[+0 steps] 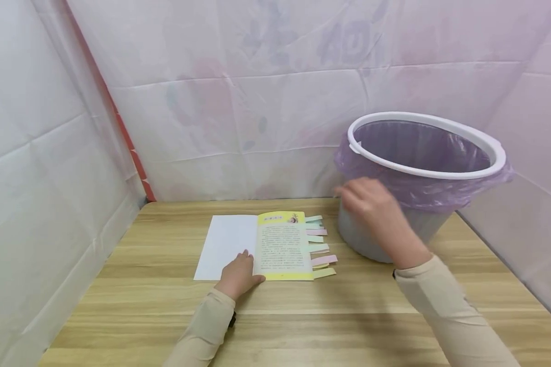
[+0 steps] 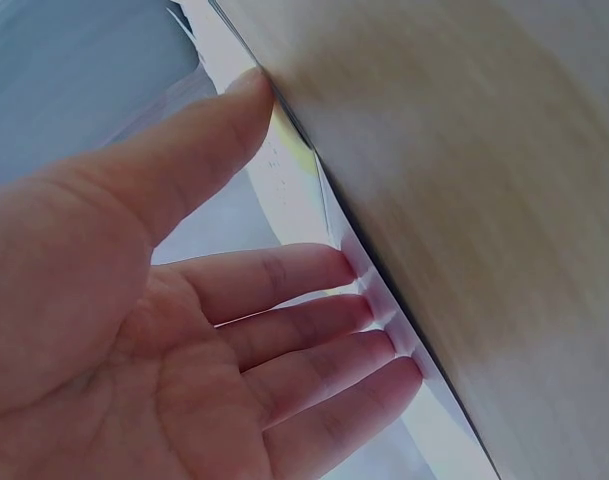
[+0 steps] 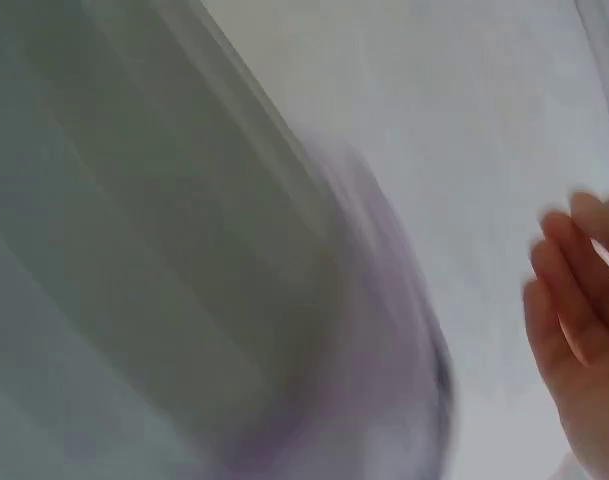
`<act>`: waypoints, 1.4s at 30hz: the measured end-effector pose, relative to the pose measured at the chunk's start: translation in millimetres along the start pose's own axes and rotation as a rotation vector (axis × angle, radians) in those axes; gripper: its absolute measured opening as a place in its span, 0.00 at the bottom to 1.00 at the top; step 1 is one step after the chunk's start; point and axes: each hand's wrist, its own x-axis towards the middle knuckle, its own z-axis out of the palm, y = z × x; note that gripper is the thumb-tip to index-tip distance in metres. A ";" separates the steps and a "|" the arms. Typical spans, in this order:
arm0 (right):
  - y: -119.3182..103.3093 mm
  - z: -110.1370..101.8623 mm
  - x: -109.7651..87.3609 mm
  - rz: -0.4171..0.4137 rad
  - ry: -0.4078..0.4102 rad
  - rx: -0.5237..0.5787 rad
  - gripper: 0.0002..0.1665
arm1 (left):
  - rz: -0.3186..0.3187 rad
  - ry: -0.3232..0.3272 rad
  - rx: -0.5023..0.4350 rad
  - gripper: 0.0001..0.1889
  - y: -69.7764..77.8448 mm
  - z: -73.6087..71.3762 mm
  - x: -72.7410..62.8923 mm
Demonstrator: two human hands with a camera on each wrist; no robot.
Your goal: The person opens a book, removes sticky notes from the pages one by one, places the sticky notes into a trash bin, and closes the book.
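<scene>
An open book [image 1: 282, 250] lies on the table, its left page blank white and its right page printed with yellow bands. Several pastel sticky tabs [image 1: 320, 248] stick out from its right edge. My left hand [image 1: 238, 275] rests on the book's lower part near the spine; in the left wrist view its fingers [image 2: 294, 330] are extended, tips on the page. My right hand [image 1: 369, 204], blurred, is raised in front of the bin [image 1: 372, 237]. Its fingers [image 3: 574, 290] bend loosely in the right wrist view, and nothing shows between them.
The grey bin stands at the table's back right, with a purple bag [image 1: 422, 191] folded over its sides and a white rim ring [image 1: 422, 118] on top. Pale curtains [image 1: 239, 112] hang behind and beside the wooden table [image 1: 165, 255].
</scene>
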 end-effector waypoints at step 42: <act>-17.0 136.9 -65.6 0.050 -0.788 0.034 0.06 | -0.017 0.012 0.037 0.36 1.8 4.3 3.9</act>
